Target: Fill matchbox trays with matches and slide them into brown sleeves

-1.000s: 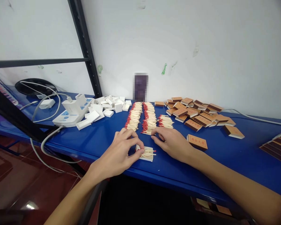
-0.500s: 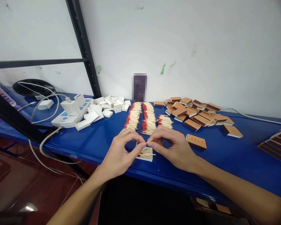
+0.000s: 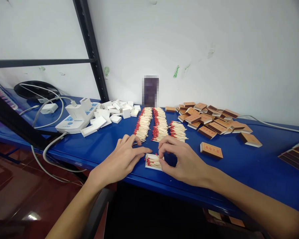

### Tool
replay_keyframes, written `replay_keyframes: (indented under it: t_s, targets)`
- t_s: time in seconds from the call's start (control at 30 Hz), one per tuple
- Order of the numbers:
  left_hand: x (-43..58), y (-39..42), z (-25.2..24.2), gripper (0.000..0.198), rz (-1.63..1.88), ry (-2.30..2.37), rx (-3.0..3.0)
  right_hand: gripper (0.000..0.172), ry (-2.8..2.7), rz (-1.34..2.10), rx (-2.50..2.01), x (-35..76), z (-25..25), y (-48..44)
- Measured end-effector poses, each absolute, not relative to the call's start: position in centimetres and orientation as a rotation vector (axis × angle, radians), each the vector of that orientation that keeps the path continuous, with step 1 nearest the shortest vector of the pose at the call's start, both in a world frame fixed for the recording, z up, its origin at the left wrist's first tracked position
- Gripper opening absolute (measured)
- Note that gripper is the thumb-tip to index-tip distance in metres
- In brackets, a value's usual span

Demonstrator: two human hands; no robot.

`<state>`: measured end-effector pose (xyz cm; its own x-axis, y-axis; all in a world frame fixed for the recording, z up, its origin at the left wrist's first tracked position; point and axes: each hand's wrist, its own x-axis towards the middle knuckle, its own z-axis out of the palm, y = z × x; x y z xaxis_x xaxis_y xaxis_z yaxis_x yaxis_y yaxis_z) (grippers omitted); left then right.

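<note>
A small white matchbox tray (image 3: 153, 167) lies near the front edge of the blue table, partly filled with red-headed matches (image 3: 152, 162). My right hand (image 3: 181, 161) covers its right end, thumb and forefinger pinched on a match whose red head shows by the fingertips. Left of the tray is my left hand (image 3: 123, 159), fingers apart and holding nothing, the forefinger reaching to the tray's back left corner. Beyond the hands lie two long rows of matches (image 3: 143, 122) (image 3: 159, 124) and a shorter pile (image 3: 178, 130).
White empty trays (image 3: 104, 116) are heaped at the back left, beside a power strip (image 3: 72, 124) with cables. Brown matchbox sleeves (image 3: 214, 121) pile up at the back right. One matchbox (image 3: 211, 150) lies right of my right hand. A black shelf post (image 3: 94, 53) rises at left.
My hands have parted from the match they pinched together above the tray. The left moved left and opened; the right came down to the tray's right end.
</note>
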<state>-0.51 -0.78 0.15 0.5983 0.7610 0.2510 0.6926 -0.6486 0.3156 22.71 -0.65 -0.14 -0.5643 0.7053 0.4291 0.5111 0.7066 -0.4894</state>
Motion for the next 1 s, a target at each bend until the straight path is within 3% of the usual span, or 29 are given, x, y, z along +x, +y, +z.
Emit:
replay_keyframes:
  t_s: [0.3, 0.53, 0.67, 1.0]
  targets:
    - [-0.6, -1.0, 0.2, 0.023, 0.547, 1.303, 2.619, 0.006, -2.457, 0.535, -0.859, 24.4, -0.1, -0.1]
    - [-0.1, -1.4, 0.3, 0.019, 0.903, 1.244, 2.343, 0.025, -2.491, 0.655, -0.755, 24.6, 0.0, -0.4]
    - [0.4, -1.8, 0.2, 0.036, 1.052, 1.13, 2.215, 0.037, -2.558, 0.638, -0.712, 24.5, 0.3, -0.5]
    - [1.6, -1.7, -0.7, 0.02, 1.252, 0.976, 1.807, 0.033, -2.556, 0.784, -0.771, 24.1, 1.0, -0.4]
